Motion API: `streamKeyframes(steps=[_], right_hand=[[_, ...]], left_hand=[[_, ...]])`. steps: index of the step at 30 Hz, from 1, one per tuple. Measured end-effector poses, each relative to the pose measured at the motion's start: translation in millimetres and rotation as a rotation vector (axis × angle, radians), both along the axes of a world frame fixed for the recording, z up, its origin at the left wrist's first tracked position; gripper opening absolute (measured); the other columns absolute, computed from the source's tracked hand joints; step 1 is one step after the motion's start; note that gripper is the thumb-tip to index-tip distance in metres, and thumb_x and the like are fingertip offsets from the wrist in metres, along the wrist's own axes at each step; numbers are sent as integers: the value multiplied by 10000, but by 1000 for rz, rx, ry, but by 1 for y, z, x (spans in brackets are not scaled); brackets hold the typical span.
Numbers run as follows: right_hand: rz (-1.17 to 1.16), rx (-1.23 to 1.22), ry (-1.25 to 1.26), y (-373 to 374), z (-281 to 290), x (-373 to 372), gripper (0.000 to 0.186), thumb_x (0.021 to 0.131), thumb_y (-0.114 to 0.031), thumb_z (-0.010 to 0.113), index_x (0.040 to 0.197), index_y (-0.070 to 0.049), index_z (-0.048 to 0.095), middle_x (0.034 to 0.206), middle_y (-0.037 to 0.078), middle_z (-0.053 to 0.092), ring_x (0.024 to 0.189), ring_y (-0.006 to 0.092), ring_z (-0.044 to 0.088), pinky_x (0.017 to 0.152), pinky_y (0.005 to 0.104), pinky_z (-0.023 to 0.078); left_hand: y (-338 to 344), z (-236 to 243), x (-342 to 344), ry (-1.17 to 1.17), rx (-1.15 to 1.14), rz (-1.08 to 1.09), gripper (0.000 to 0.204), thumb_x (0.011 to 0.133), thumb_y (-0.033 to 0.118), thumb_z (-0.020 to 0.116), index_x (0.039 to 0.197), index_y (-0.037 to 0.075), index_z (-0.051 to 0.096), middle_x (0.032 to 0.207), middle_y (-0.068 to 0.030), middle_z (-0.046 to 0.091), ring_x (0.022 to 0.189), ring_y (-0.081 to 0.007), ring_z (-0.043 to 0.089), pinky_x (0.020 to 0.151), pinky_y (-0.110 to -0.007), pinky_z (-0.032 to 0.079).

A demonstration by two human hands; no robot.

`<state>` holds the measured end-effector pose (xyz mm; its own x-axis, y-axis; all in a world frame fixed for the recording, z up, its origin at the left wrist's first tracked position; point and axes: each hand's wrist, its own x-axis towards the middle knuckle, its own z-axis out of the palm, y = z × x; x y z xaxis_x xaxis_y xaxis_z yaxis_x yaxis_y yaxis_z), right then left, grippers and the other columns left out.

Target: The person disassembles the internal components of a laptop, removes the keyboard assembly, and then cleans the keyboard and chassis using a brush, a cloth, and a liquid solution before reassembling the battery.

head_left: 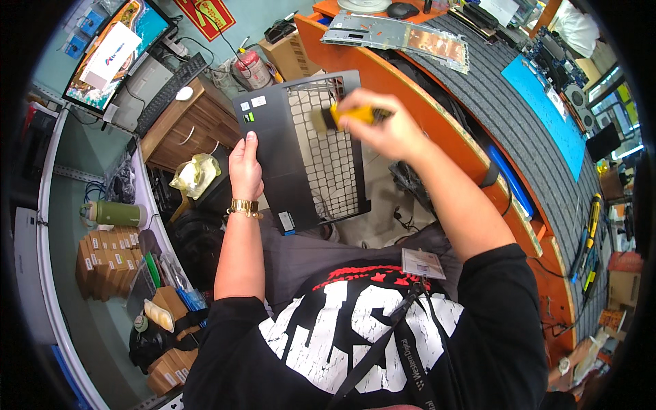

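Evidently, the black laptop panel (277, 160) was up in the air over the person's lap (355, 242), tilted, with its key grid (333, 171) turned upward and toward the right, which presumably put that grid within easy reach of the brush (333, 117). The left hand (247, 167) pinched the panel's left edge, its thumb flat on the palm rest and its other fingers out of sight, probably curled beneath; a grip at that margin left the openings uncovered. Whether the lower end also rested on the thighs, I could not tell.

The right hand (386, 130), blurred, was closed around the brush's yellow handle, likely for firm control, with the bristles aimed leftward over the upper part of the grid. Whether they touched it was too smeared to judge.

Off to the right, the desk (417, 102) carried a bare metal plate (383, 37) near its edge, perhaps parked there to leave the lap free. Farther along lay a blue mat (547, 113), seemingly spread to protect the surface.
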<state>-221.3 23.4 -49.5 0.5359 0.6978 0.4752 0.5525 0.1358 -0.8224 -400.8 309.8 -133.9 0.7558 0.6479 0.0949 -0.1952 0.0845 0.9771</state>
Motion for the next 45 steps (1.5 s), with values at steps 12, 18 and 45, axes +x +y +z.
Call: streamKeyframes(steps=[12, 18, 45], right_hand=[[-77, -63, -387, 21, 0, -44, 183, 953, -48, 801, 1079, -60, 668, 999, 148, 748, 916, 413, 746, 799, 467, 622], [-251, -83, -461, 28, -11, -62, 246, 867, -44, 807, 1036, -95, 635, 966, 123, 712, 887, 405, 735, 744, 511, 604], [-282, -133, -380, -13, -17, -29, 190, 947, -117, 802, 1054, -79, 650, 987, 162, 724, 965, 418, 754, 825, 542, 613]], left_hand=[[-22, 6, 23, -2, 64, 175, 348, 1216, 286, 590, 1244, -21, 751, 1177, -24, 773, 1023, -98, 662, 951, -306, 527], [-39, 7, 26, 78, 241, 243, 362, 1221, 283, 576, 1236, -25, 766, 1136, -25, 793, 964, -79, 670, 876, -272, 544], [-39, 10, 17, 11, 62, 212, 353, 1207, 285, 616, 1136, -17, 786, 1013, 39, 739, 903, -46, 590, 836, -269, 494]])
